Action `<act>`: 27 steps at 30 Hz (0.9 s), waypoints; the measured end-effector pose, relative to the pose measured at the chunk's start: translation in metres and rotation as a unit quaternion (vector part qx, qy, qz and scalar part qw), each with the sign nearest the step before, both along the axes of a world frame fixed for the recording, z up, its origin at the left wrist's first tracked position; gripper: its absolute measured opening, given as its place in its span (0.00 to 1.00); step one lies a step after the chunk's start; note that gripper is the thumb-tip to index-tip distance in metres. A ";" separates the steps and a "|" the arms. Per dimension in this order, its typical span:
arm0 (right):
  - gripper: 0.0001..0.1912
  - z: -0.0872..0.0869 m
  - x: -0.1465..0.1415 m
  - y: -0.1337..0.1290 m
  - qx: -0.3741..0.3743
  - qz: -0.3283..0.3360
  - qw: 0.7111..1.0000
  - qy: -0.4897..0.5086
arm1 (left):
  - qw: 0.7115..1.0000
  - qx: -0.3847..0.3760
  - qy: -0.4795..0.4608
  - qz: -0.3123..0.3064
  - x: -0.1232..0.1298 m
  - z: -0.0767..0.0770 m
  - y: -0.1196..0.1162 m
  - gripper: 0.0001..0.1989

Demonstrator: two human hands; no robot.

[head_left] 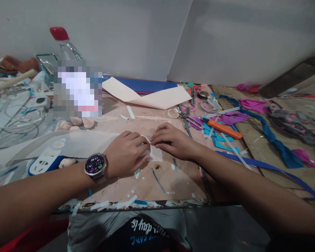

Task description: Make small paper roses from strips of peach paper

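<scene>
A long white, slightly see-through strip of paper [81,142] runs across the work board from the left. My left hand [128,152], with a watch on its wrist, lies over the strip near its right end, fingers bent and pressed onto it. From the other side, my right hand [173,140] pinches the edge of the same end, thumb and fingertips together. The fingertips of both hands nearly meet there. A small flap of the strip shows below them, and the left palm covers part of it.
Behind the hands lies a folded cream sheet [149,99]. Scissors [190,119] and an orange utility knife [223,128] lie to the right among coloured scraps. At left are a red-capped bottle [68,50], a power strip [43,165] and tangled white cables [18,120].
</scene>
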State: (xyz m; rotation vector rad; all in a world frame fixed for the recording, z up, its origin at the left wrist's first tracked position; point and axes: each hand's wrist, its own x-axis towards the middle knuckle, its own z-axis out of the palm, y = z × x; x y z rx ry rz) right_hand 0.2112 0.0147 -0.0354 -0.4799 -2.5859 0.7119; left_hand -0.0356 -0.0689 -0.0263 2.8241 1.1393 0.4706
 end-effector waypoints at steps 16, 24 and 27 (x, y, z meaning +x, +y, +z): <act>0.10 0.002 -0.001 -0.001 0.002 -0.009 1.000 0.009 | 0.999 -0.009 0.004 -0.030 0.002 -0.001 -0.001 0.18; 0.09 -0.002 0.001 0.003 0.040 -0.043 0.998 0.012 | 1.000 0.001 0.020 -0.002 0.003 0.000 -0.002 0.18; 0.10 -0.002 0.001 0.003 0.040 -0.042 0.998 0.011 | 1.000 0.005 0.018 0.004 0.003 0.000 -0.002 0.18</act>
